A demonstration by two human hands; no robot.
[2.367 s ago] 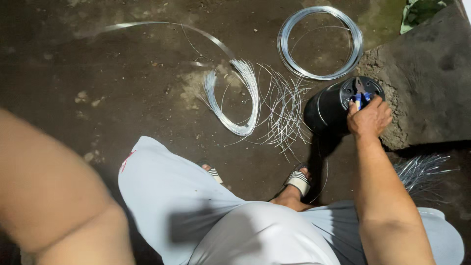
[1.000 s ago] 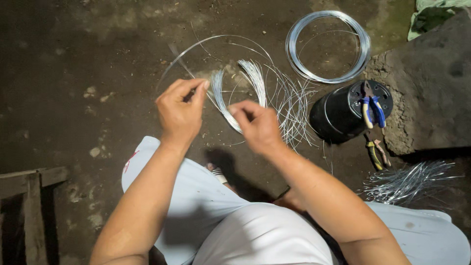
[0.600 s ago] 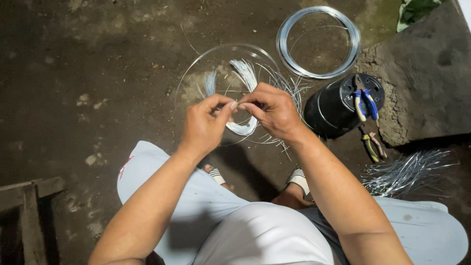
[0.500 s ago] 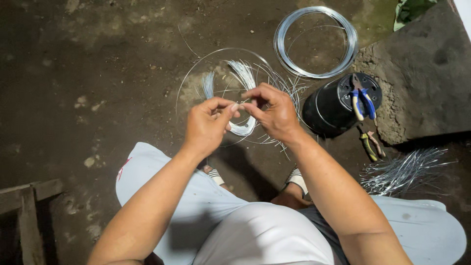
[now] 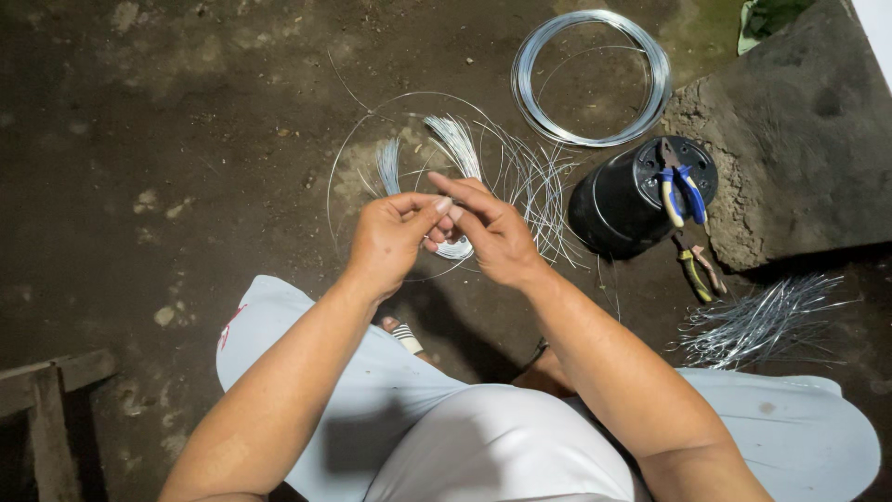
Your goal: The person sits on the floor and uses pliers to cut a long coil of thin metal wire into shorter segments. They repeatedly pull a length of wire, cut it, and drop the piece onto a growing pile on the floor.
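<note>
Left hand point(image 5: 388, 240) and right hand point(image 5: 491, 232) pinch a thin wire loop point(image 5: 336, 177) where its ends cross; light, springy, slippery

I see a dark, damp earthen floor point(image 5: 186, 121) carrying everything. Beyond my hands lies a fanned bundle of cut silver wire pieces point(image 5: 520, 177); farther out, a round coil of silver wire point(image 5: 650, 56). Right of my grip a black plastic bucket lies on its side point(image 5: 618, 204), with yellow-handled pliers point(image 5: 695, 270) and a heap of short silver wire offcuts point(image 5: 762, 325) nearby.
</note>
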